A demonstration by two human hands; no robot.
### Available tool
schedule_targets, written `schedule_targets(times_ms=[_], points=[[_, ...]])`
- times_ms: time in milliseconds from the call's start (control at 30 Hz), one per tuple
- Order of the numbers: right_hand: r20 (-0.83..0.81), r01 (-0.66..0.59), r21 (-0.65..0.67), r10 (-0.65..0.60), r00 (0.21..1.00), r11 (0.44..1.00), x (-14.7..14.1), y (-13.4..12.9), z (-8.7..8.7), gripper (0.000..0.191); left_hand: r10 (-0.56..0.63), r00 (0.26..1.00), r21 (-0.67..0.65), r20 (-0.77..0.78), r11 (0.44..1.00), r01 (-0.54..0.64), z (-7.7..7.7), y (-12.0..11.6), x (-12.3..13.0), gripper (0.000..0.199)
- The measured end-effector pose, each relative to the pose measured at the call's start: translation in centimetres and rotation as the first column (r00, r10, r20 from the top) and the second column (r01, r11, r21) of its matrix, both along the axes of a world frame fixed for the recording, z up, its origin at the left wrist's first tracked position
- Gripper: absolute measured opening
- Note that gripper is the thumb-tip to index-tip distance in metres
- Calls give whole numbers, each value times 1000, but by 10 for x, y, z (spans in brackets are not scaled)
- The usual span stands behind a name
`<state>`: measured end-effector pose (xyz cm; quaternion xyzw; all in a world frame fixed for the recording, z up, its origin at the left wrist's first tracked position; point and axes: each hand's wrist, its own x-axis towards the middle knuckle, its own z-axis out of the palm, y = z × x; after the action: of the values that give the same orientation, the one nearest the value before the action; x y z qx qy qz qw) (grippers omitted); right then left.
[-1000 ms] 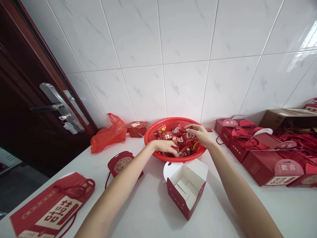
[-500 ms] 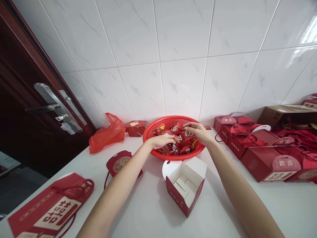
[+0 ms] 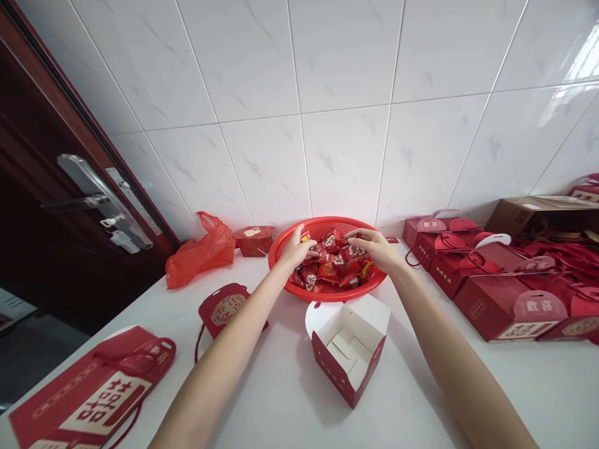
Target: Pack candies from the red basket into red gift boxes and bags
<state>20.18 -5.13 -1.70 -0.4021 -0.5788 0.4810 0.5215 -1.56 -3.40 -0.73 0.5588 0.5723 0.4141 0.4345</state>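
Observation:
A red perforated plastic basket [image 3: 327,223] holds several red-wrapped candies [image 3: 330,271]. My left hand [image 3: 297,252] is inside its left part, fingers apart, at the candies' edge; nothing shows clearly in its grasp. Over the right part, my right hand [image 3: 372,246] has bent, slightly parted fingers resting at the wrapped candies, and I see none gripped. In front of the basket stands an open red gift box [image 3: 349,355] with a white inside; its lid flaps are spread and only the folded bottom shows within.
Closed red gift boxes [image 3: 505,305] fill the right side, beside a cardboard carton [image 3: 519,215]. On the left lie a large red box [image 3: 93,393], a smaller red box [image 3: 229,308] and a red plastic bag [image 3: 201,252]. A tiled wall [image 3: 346,156] rises behind.
My left hand has drawn back from the middle of the candies towards the basket's left side, and its fingers have spread upward. My right hand has hardly moved.

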Motion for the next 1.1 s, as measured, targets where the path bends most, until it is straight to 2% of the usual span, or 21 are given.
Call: schedule_targets(times_ms=[67,133,167,233,300,333,400,433,500,533,600,633,700,800,867,933,1033,1100], points=[[10,10,16,-10,1000,1000,0,0,0,24,51,980,100,-193,994,-32,-1,1,-2,57],[12,15,15,-15,1000,1000,0,0,0,23,3,890,127,-456,990,61,-3,0,-4,32],[11,15,12,-15,1000,1000,0,0,-1,24,-62,823,89,-564,987,136,-4,-1,-5,25],[14,14,9,-14,1000,1000,1,0,-1,25,-243,693,-60,-679,959,277,-4,-4,-6,15],[12,11,17,-11,1000,1000,1,0,-2,26,-423,544,-230,-725,893,387,-3,-8,-4,7],[5,9,21,-9,1000,1000,1,0,-2,27,-489,443,-301,-751,851,429,-2,-10,-2,3],[-21,3,15,-3,1000,1000,1,1,-3,29,-551,246,-402,-798,789,465,2,-15,2,11],[-36,1,6,-1,999,1000,1,1,-3,30,-543,168,-426,-822,784,451,4,-17,4,20],[-57,4,-8,-4,998,1000,0,2,-3,33,-492,85,-432,-867,824,367,7,-21,8,46],[-60,8,-7,-8,998,1000,0,2,-3,34,-468,66,-427,-881,849,313,8,-22,9,61],[-57,15,2,-14,998,1000,0,2,-3,35,-431,91,-401,-898,885,237,9,-23,9,79],[-56,16,3,-16,998,1000,0,2,-3,35,-429,134,-393,-893,890,231,9,-22,9,77],[-57,15,-13,-15,998,1000,0,2,-3,35,-449,232,-388,-863,883,265,7,-19,7,57],[-51,21,-36,-23,998,999,-1,2,-3,33,-491,307,-384,-815,855,348,2,-14,2,22],[-44,16,-40,-18,999,999,0,2,-3,33,-498,375,-347,-782,848,401,-2,-10,-1,15],[-35,5,-40,-7,999,999,0,1,-4,34,-470,519,-275,-714,870,410,-5,-7,-4,17],[-12,-4,-27,4,1000,1000,0,1,-3,35,-389,751,-161,-534,918,361,-8,-5,-7,13],[3,6,-19,-6,1000,1000,0,1,-3,34,-376,845,-124,-380,926,357,-7,-5,-8,9]])
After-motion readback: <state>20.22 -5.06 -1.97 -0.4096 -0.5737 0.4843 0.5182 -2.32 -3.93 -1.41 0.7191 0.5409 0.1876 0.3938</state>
